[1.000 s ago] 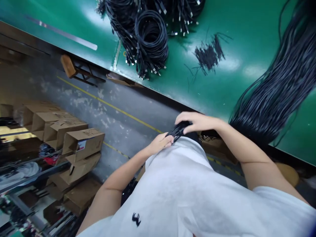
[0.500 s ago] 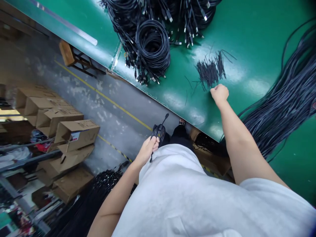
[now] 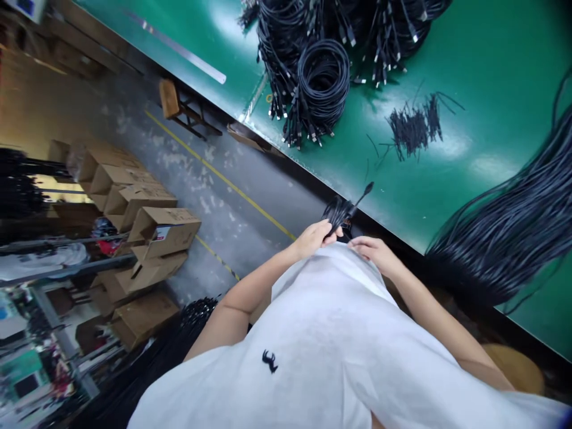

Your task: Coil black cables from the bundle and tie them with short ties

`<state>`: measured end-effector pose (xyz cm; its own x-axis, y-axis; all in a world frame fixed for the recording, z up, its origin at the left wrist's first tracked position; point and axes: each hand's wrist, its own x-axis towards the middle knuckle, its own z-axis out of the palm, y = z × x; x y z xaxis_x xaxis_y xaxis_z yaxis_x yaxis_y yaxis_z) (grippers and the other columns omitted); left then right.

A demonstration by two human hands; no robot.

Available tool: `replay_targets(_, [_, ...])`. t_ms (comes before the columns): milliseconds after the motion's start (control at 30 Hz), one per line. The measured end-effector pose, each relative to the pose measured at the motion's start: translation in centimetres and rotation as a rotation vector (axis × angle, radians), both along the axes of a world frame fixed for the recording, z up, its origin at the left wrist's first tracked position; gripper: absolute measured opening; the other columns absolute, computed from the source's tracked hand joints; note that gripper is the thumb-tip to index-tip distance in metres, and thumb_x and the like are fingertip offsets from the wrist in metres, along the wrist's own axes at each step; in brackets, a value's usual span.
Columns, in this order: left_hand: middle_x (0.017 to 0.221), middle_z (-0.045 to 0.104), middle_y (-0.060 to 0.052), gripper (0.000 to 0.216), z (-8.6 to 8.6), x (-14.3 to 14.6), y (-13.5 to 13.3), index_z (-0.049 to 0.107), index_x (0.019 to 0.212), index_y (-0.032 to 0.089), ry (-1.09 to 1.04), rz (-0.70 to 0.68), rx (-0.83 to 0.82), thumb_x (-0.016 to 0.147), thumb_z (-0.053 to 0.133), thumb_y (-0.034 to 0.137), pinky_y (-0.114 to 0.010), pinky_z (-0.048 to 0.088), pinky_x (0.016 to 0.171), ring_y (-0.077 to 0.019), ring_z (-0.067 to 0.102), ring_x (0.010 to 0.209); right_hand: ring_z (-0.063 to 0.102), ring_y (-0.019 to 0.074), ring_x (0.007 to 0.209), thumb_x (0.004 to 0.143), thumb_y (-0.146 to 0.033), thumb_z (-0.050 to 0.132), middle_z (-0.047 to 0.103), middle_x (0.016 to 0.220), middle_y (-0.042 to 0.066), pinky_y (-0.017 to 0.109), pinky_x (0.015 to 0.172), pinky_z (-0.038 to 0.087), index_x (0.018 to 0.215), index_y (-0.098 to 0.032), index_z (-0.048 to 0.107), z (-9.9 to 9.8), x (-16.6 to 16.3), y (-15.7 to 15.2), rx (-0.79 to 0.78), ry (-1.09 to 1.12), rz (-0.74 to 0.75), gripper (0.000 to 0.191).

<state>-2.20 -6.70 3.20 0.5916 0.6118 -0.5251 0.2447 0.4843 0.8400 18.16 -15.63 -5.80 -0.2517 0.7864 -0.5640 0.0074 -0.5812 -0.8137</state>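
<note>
My left hand (image 3: pixel 316 239) is closed around a small coiled black cable (image 3: pixel 338 212), just in front of my waist. One plug end of the cable sticks out up and to the right, toward the table edge. My right hand (image 3: pixel 373 251) is right beside the coil, thumb and fingers pinched together; whatever they hold is too small to make out. On the green table (image 3: pixel 482 53) lies a pile of short black ties (image 3: pixel 413 128), a little way beyond my hands.
Coiled cables with metal plugs (image 3: pixel 324 83) are heaped at the table's far side. Long loose black cables (image 3: pixel 513 220) hang over the edge at right. A wooden stool (image 3: pixel 170 100), cardboard boxes (image 3: pixel 165 229) and a round stool seat (image 3: pixel 513 369) stand around.
My right hand has left the pile of short ties and come back to the coil at my waist. My left hand has raised the coil slightly, and the view has shifted.
</note>
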Motion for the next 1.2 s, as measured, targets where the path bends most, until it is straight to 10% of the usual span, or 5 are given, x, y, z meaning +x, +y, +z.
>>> replay_targets(133, [0.067, 0.046, 0.003, 0.041, 0.2, -1.0, -0.3, 0.053, 0.091, 0.015, -0.102, -0.151, 0.048, 0.093, 0.045, 0.056, -0.025, 0.034, 0.060, -0.0087, 0.039, 0.059, 0.034, 0.0075, 0.055, 0.075, -0.043, 0.062, 0.041, 0.058, -0.004, 0.024, 0.054, 0.029, 0.068, -0.015, 0.060, 1.4, -5.4, 2.4, 0.195, 0.162, -0.207, 0.028])
replay_targets(467, [0.066, 0.046, 0.006, 0.055, -2.1, -3.9, -2.1, 0.040, 0.132, 0.016, -0.128, 0.265, 0.057, 0.091, 0.052, 0.050, -0.024, 0.032, 0.058, -0.0082, 0.037, 0.055, 0.041, 0.0075, 0.058, 0.081, -0.036, 0.056, 0.053, 0.083, 0.000, 0.024, 0.054, 0.035, 0.083, -0.017, 0.067, 2.4, -9.0, 4.3, 0.360, 0.007, -0.265, 0.022])
replay_targets(700, [0.073, 0.052, 0.004, 0.040, -1.8, -6.4, -2.2, 0.049, 0.132, 0.016, 0.281, 0.081, 0.417, 0.095, 0.041, 0.028, -0.025, 0.039, 0.071, -0.0099, 0.046, 0.065, 0.055, 0.0151, 0.079, 0.098, -0.025, 0.043, 0.064, 0.094, 0.009, 0.029, 0.070, 0.040, 0.091, -0.015, 0.068, 4.0, -9.7, 3.8, 1.140, -0.832, 0.107, 0.028])
replay_targets(867, [0.066, 0.051, 0.003, 0.024, -2.1, -7.2, -2.0, 0.059, 0.102, 0.013, 0.250, -0.015, 0.281, 0.091, 0.050, 0.031, -0.025, 0.037, 0.064, -0.0103, 0.045, 0.062, 0.053, 0.0205, 0.107, 0.099, -0.014, 0.038, 0.064, 0.114, 0.013, 0.034, 0.087, 0.038, 0.099, -0.011, 0.067, 5.8, -8.9, 6.2, 1.715, -0.951, 0.615, 0.029])
replay_targets(1200, [0.059, 0.044, 0.008, 0.047, -3.1, -6.6, -2.0, 0.055, 0.104, 0.013, -0.164, 0.174, -0.104, 0.074, 0.075, 0.043, -0.023, 0.027, 0.055, -0.0065, 0.039, 0.054, 0.048, 0.0191, 0.074, 0.093, -0.009, 0.041, 0.057, 0.082, 0.010, 0.034, 0.064, 0.031, 0.085, -0.009, 0.068, 8.9, -8.9, 6.3, 1.810, -1.225, 0.971, 0.028])
